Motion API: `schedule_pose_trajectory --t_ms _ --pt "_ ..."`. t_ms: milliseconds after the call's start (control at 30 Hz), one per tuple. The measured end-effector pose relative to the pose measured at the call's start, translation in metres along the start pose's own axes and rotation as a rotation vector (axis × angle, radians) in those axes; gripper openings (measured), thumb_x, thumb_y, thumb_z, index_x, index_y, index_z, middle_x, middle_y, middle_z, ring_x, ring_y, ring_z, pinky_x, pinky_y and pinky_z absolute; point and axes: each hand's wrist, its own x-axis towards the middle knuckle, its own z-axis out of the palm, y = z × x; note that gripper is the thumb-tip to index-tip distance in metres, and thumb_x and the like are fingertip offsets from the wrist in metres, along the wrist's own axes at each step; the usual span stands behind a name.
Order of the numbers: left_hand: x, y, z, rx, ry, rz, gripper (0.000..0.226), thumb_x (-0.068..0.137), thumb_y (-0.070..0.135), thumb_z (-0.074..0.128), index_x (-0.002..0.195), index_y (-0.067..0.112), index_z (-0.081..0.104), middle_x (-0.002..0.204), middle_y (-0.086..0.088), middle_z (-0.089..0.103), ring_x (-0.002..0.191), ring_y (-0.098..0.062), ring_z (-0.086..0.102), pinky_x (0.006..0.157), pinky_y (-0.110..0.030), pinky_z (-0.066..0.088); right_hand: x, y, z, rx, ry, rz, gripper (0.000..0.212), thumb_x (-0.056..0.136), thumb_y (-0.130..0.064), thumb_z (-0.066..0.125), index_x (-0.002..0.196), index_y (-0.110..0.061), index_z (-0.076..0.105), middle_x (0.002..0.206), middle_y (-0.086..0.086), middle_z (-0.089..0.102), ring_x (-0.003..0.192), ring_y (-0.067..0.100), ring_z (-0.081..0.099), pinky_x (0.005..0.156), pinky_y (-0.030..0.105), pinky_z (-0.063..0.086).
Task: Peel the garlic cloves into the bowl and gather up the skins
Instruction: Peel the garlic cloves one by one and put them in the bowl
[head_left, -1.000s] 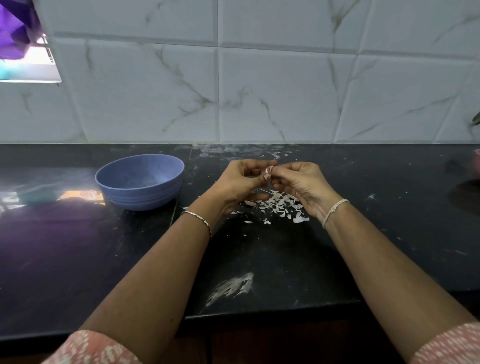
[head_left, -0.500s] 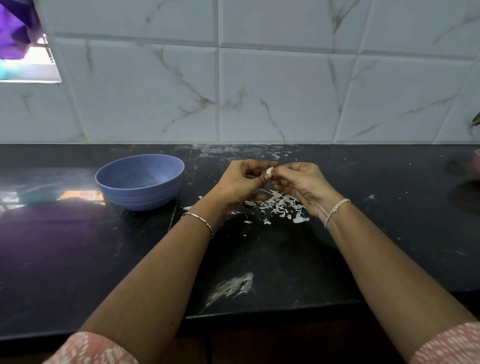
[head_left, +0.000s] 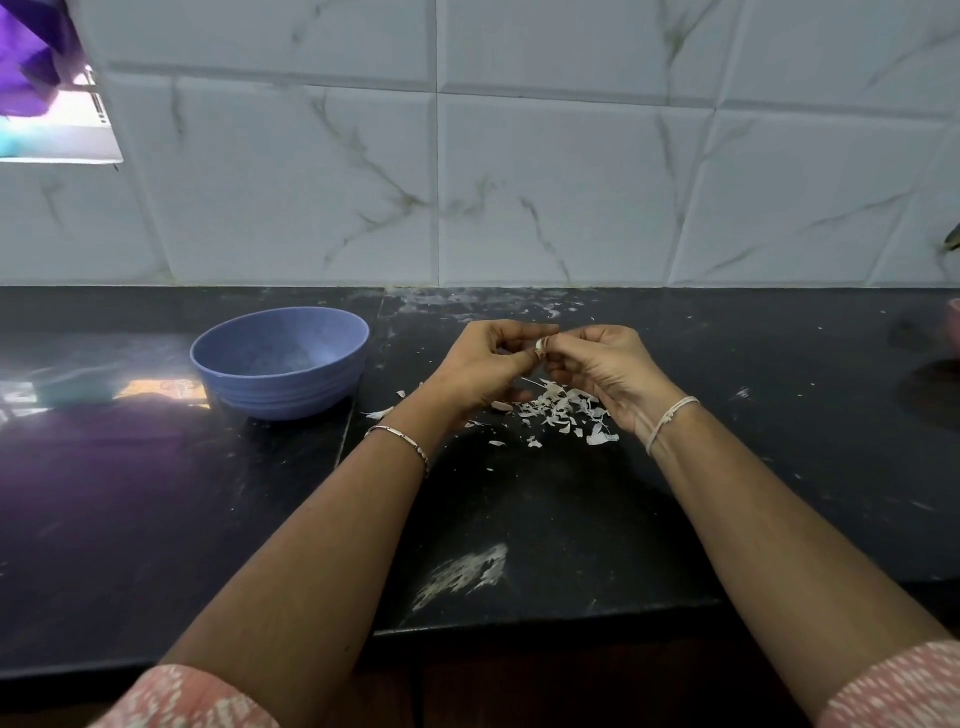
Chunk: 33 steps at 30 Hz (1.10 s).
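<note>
One garlic clove (head_left: 541, 345) is in work. It is small and pale and shows only as a whitish sliver, held above the worktop (head_left: 779, 467), between the fingertips of both hands. The left grip (head_left: 478, 364) is clenched on the clove, fingers curled inward. The right grip (head_left: 602, 371) pinches the same clove from the opposite side. I cannot tell how much skin is left on it.

Directly beneath the hands lies a loose pile of skins (head_left: 561, 410), white and flaky, with stray flakes spread toward the left wrist. The blue bowl (head_left: 280, 395) stands upright to the left of the hands, apart from them. I cannot make out what is in it.

Compared with the earlier frames, both grips stay at the same point and the clove remains pinched between them. The bowl and the pile have not shifted.

The worktop is black polished stone, dusted with pale specks and marked by a white smear (head_left: 462, 571) near its front edge. A wall of white marble-pattern tiles (head_left: 519, 182) rises behind it. A bright opening (head_left: 62, 130) with purple cloth (head_left: 26, 52) above it sits at the upper left. The left wrist carries a thin metal bracelet (head_left: 400, 439) and the right wrist a pale thread band (head_left: 670, 421). Pink patterned sleeves (head_left: 192, 696) show at the bottom edge.
</note>
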Motion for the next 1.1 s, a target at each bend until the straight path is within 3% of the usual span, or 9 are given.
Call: schedule_pose_trajectory --t_ms 200,300,533,667,800,933,1100 --pt "0.0 0.002 0.0 -0.096 -0.014 -0.059 0.03 0.095 0.002 0.058 0.121 0.012 0.068 0.094 0.0 0.066 0.071 0.0 0.058 0.071 -0.032 0.061 0.001 0.001 -0.001 0.004 0.014 -0.002 0.009 0.076 -0.006 0.077 0.073 -0.005 0.069 0.066 0.006 0.068 0.062 0.014 0.065 0.058 0.022 0.053" --pt "0.001 0.003 0.0 -0.127 -0.01 -0.093 0.028 0.096 0.004 0.055 0.119 0.014 0.069 0.081 0.004 0.063 0.065 0.0 0.056 0.066 -0.03 0.06 0.0 -0.001 -0.002 0.002 0.012 -0.024 0.007 0.082 -0.008 0.072 0.081 -0.001 0.07 0.071 0.009 0.068 0.064 0.017 0.065 0.058 0.022 0.054" --pt "0.001 0.001 -0.003 -0.135 0.053 -0.091 0.028 0.093 0.009 0.061 0.117 0.021 0.068 0.087 -0.002 0.061 0.066 -0.004 0.057 0.059 -0.025 0.057 -0.007 0.0 0.001 -0.062 -0.093 -0.158 0.014 0.085 -0.003 0.071 0.098 0.001 0.065 0.078 0.011 0.068 0.064 0.017 0.065 0.063 0.023 0.059" --pt "0.003 -0.004 -0.004 -0.119 0.165 -0.098 0.017 0.089 0.01 0.069 0.106 0.009 0.069 0.087 -0.006 0.062 0.071 -0.01 0.059 0.06 -0.028 0.058 -0.004 0.002 -0.002 -0.089 -0.069 -0.19 0.016 0.083 0.0 0.073 0.096 0.005 0.068 0.081 0.014 0.069 0.07 0.017 0.067 0.067 0.023 0.059" --pt "0.003 -0.006 -0.005 -0.172 0.219 -0.129 0.004 0.087 0.009 0.07 0.089 0.01 0.073 0.089 -0.009 0.066 0.074 -0.015 0.061 0.059 -0.025 0.056 -0.005 0.002 -0.003 -0.103 -0.075 -0.203 0.015 0.081 0.001 0.073 0.096 0.004 0.07 0.088 0.018 0.072 0.076 0.018 0.07 0.074 0.024 0.059" --pt "0.003 -0.005 -0.005 -0.216 0.246 -0.148 0.006 0.084 0.007 0.072 0.08 0.011 0.072 0.078 -0.003 0.066 0.069 -0.012 0.062 0.064 -0.03 0.06 -0.006 0.002 -0.002 -0.085 -0.103 -0.203 0.013 0.08 0.002 0.073 0.092 0.0 0.071 0.087 0.017 0.073 0.078 0.019 0.071 0.074 0.024 0.06" --pt "0.005 -0.008 -0.006 -0.221 0.268 -0.156 0.007 0.082 0.01 0.077 0.079 0.009 0.07 0.082 -0.007 0.067 0.077 -0.019 0.061 0.058 -0.028 0.059 -0.008 0.002 0.0 -0.091 -0.112 -0.213 0.011 0.078 0.003 0.074 0.088 0.0 0.07 0.085 0.017 0.071 0.075 0.017 0.07 0.067 0.019 0.057"
